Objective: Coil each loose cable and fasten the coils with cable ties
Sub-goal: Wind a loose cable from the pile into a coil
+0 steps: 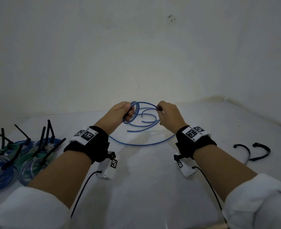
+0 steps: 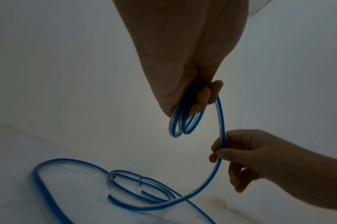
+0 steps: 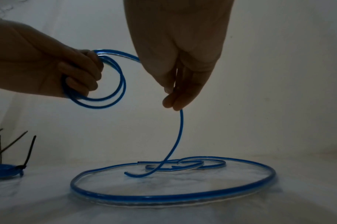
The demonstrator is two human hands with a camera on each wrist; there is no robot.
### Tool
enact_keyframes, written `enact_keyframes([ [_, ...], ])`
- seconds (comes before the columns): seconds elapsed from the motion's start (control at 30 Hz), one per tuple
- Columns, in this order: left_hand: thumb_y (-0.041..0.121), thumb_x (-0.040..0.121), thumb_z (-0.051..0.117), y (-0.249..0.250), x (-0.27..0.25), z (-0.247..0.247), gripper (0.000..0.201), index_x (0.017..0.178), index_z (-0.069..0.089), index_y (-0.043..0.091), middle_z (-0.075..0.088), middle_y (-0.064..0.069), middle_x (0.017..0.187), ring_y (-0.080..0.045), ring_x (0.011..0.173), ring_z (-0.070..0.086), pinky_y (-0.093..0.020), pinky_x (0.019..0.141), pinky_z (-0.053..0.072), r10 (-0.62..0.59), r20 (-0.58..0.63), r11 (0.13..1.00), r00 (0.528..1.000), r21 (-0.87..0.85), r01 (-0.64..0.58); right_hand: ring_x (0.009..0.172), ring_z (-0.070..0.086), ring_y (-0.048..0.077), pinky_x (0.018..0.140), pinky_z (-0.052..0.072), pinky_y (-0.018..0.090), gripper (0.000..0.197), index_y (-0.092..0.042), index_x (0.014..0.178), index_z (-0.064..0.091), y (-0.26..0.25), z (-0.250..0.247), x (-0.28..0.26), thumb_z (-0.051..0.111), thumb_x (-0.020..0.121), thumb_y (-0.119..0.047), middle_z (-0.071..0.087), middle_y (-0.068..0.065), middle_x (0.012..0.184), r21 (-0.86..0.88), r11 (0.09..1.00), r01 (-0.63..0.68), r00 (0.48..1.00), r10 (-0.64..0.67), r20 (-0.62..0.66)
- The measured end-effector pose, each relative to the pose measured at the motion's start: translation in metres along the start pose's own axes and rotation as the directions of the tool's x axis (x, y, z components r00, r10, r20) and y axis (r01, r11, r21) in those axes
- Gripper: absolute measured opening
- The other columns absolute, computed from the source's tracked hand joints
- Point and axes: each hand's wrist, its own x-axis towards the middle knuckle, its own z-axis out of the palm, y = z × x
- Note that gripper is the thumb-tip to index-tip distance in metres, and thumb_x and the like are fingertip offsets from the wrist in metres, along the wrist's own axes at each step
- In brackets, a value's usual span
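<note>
The left hand's grip (image 1: 120, 111) is closed round a small coil (image 3: 106, 84) of blue cable, the fingers (image 3: 83, 71) curled through two or three loops held up off the surface (image 1: 144, 179). In the left wrist view the loops (image 2: 182, 125) hang below the curled fingertips (image 2: 204, 97), bunched side by side.

From that coil a strand arches across to the right hand's grip (image 1: 168, 115), which is pinched together on the cable (image 2: 222, 133); thumb and fingertips (image 2: 219, 153) press on it from both sides. In the right wrist view the fingertips (image 3: 173, 103) point down and the cable (image 3: 180, 133) drops from them in a curve to the surface, where its free end lies.

Far left on the surface lies a heap of finished coils (image 1: 9, 164), blue and greenish, each bound with a black tie whose tail sticks up (image 1: 42, 139). In the middle, below and between the two hands, the loose length of blue cable (image 1: 141, 143) rests on the white surface in one wide loop with smaller curls (image 1: 149, 118) inside it; the right wrist view shows the wide loop (image 3: 173, 197) flat and the inner curls (image 3: 192, 165) crossing each other. Whether those curls are part of the held cable or a separate piece cannot be told.

To the right, well apart from the hands, two black cable ties (image 1: 252, 151) lie curved on the surface, just beside each other.
</note>
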Motion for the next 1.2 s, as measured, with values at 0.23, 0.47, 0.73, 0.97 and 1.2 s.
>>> enact_keyframes([
  [0.23,0.012,0.101,0.029,0.006,0.0,-0.001,0.026,0.086,0.049,0.009,0.042,0.0,0.068,-0.007,0.053,0.042,-0.016,0.057,0.042,0.019,-0.036,0.98,0.999,-0.196,-0.026,0.07,0.06,0.038,0.06,0.053,0.051,0.014,-0.001,0.089,0.05,0.004,-0.001,0.002,0.044,0.084,0.01,0.057,0.022,0.087,0.141,0.984,-0.113,0.99,0.124,-0.071],
  [0.47,0.015,0.101,0.028,0.014,-0.002,0.0,0.026,0.093,0.051,0.006,0.048,0.005,0.062,-0.01,0.056,0.046,-0.02,0.06,0.044,0.034,0.067,0.967,0.997,-0.255,-0.015,0.077,0.054,0.034,0.06,0.028,0.029,0.024,-0.001,0.097,0.059,0.007,0.002,0.005,0.043,0.083,0.011,0.06,0.021,0.088,-0.127,0.99,-0.057,0.996,0.047,-0.077],
  [0.73,0.011,0.1,0.032,0.017,-0.003,0.001,0.021,0.092,0.051,0.008,0.05,0.004,0.069,-0.009,0.056,0.042,-0.02,0.059,0.038,0.037,0.121,0.955,0.992,-0.296,0.001,0.08,0.056,0.033,0.062,0.031,0.03,0.022,-0.001,0.101,0.06,0.006,0.007,0.003,0.045,0.088,0.006,0.06,0.018,0.09,-0.105,0.994,0.021,0.999,-0.024,-0.031],
  [0.97,0.009,0.101,0.029,0.016,0.0,0.0,0.024,0.088,0.05,0.01,0.07,0.005,0.071,-0.006,0.056,0.054,-0.021,0.061,0.041,0.058,-0.059,0.944,0.997,-0.32,-0.074,0.074,0.063,0.041,0.066,0.055,0.05,0.007,-0.003,0.087,0.055,0.006,-0.001,0.008,0.05,0.089,0.001,0.059,0.019,0.08,0.259,0.943,-0.207,0.969,0.234,-0.077],
  [1.2,0.012,0.103,0.024,0.024,0.005,0.015,0.019,0.109,0.04,0.003,0.064,-0.006,0.114,-0.007,0.093,0.066,-0.018,0.065,0.048,0.263,-0.086,0.963,0.961,-0.039,-0.267,0.086,0.059,0.033,0.071,0.042,0.036,0.018,-0.001,0.099,0.059,-0.027,0.004,0.003,0.043,0.09,0.001,0.066,0.016,0.093,-0.021,0.997,0.078,0.995,-0.076,0.062],
])
